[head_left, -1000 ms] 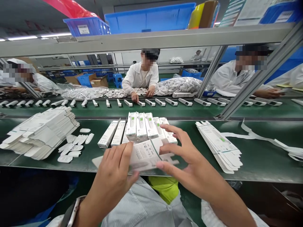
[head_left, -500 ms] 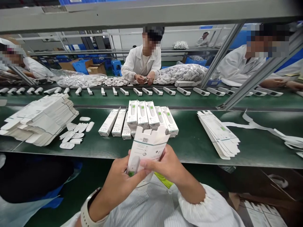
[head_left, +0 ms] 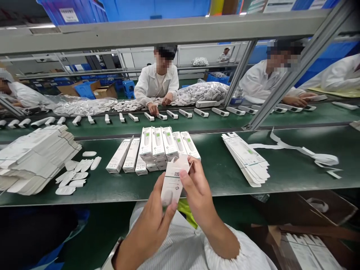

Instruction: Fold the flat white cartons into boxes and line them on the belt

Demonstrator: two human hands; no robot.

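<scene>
A small white carton (head_left: 172, 184) with a green line and a printed device picture is held in front of my body, above the near table edge. My left hand (head_left: 153, 215) is closed around its lower part. My right hand (head_left: 198, 191) grips its upper right side, thumb on the printed face and fingers behind, by the top flaps. Just beyond, standing and leaning on the bench, is a group of similar cartons (head_left: 158, 144), some stacked on others. The far side of the held carton is hidden.
Flattened cartons (head_left: 33, 157) are piled at left, beside loose white plastic pieces (head_left: 75, 174). More flat cartons (head_left: 247, 159) and white paper strips (head_left: 306, 148) lie at right. White devices line the green conveyor (head_left: 180, 123). Co-workers sit across it; a metal post (head_left: 292, 71) slants at right.
The carton has turned narrower and squarer in my hands. My right hand has moved up to its top end, where the flaps are now less spread. A co-worker's hand reaches onto the conveyor.
</scene>
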